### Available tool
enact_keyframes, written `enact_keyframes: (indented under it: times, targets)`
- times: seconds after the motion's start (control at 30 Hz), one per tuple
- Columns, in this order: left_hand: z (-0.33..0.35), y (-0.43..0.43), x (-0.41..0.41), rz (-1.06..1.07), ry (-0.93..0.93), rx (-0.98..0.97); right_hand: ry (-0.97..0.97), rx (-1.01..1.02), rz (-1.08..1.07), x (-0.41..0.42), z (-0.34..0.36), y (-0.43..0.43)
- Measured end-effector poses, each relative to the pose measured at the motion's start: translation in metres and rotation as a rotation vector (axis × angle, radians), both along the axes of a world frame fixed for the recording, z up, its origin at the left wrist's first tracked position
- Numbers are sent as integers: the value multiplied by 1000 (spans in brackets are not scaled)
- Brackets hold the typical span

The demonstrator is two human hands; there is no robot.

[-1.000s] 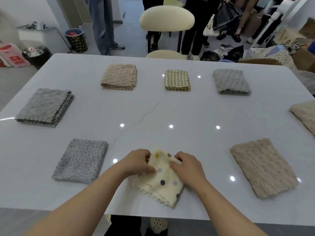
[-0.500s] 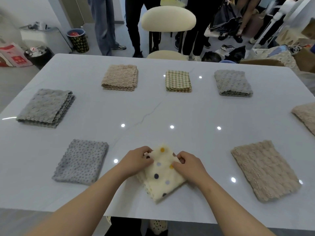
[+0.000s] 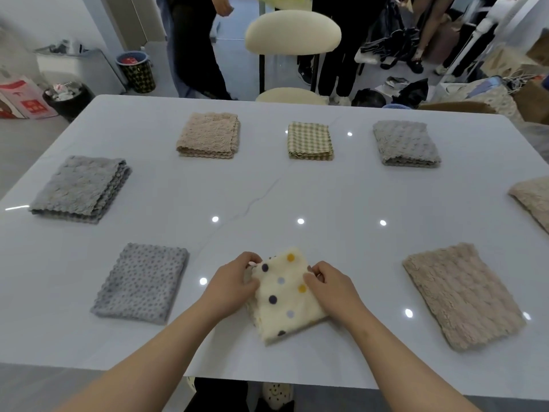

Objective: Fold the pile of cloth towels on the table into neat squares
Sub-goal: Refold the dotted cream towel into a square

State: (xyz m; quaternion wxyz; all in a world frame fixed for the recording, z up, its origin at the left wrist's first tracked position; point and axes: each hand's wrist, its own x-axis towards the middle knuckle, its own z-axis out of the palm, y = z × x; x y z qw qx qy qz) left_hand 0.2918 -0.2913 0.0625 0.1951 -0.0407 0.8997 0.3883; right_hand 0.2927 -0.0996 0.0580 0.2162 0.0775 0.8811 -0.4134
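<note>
The cream dotted towel (image 3: 285,301) has tightened up since a moment ago; it lay longer and looser toward the near edge of the table (image 3: 267,197), and now it sits as a smaller, squarer packet, turned a little askew; a person in dark trousers has also walked in behind, beyond the chair (image 3: 292,31).

Both hands are on the towel's far end; the left hand (image 3: 234,281) has its fingers curled in and pinches the far left corner, and the right hand (image 3: 329,288) has its fingers bent over the far right edge, nipping the layers together.

Around it lie towels that look done; a grey spotted towel (image 3: 141,282) just to its left, a long beige towel (image 3: 460,295) well off to its right, and a checked towel (image 3: 310,141) far beyond it with others in a row.

I'd worry about the layers; the pile looks soft and the tabletop glossy, so a tug on one corner could slide the top fold off the one beneath and leave a ragged edge; the packet also sits crooked and close to the near edge, so a careless pull toward the body might drag it over.

No label shows on any towel; the red-and-white bag (image 3: 23,99) on the floor, far off to the left, carries print too small to read.
</note>
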Motion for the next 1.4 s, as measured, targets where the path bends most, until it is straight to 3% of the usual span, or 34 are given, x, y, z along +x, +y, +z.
enact_keyframes:
  times: [0.3, 0.47, 1.0, 1.27, 1.4]
  targets:
    - [-6, 0, 7, 22, 137, -39, 25, 24, -43, 6, -3, -1]
    - [-4, 3, 7, 24, 88, 33, -5, -10, -53, 8, 0, 2]
    - [-12, 1, 3, -40, 45, -3, 24, -69, -135, 12, 3, 4]
    - [-14, 1, 6, 2, 36, 90, -10, -3, -75, 16, 4, 6]
    - [-14, 3, 10, -73, -13, 72, -7, -14, -95, 19, 3, 7]
